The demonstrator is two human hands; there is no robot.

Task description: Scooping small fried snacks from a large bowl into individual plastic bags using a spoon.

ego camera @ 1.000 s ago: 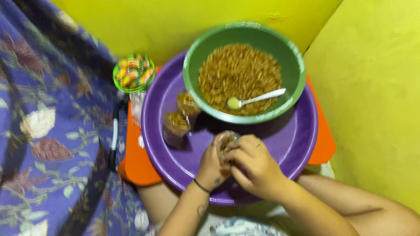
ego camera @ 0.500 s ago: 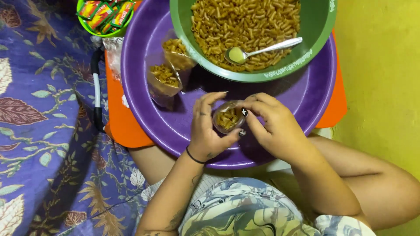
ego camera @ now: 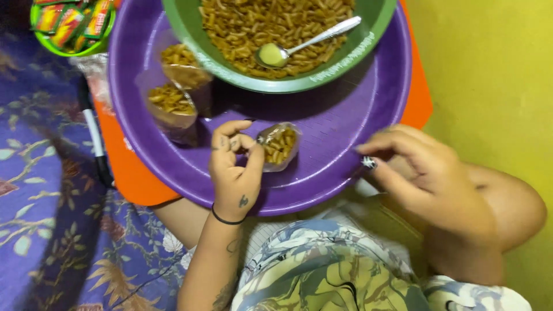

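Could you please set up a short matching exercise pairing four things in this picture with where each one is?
Things:
1. spoon
2. small bag of pasta
3. two filled bags
4. wrapped sweets

Places:
A. in the little green tub, top left
B. in the left hand
C. in the green bowl on the pasta
D. on the purple tray, left of the bowl

Pairs: 1-C, 2-B, 3-D, 4-A

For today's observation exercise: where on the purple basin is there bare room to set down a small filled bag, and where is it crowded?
Free: the purple basin floor between the small bag in the left hand and the right hand, below the green bowl. Crowded: the basin's left side, where two filled bags stand against the bowl.
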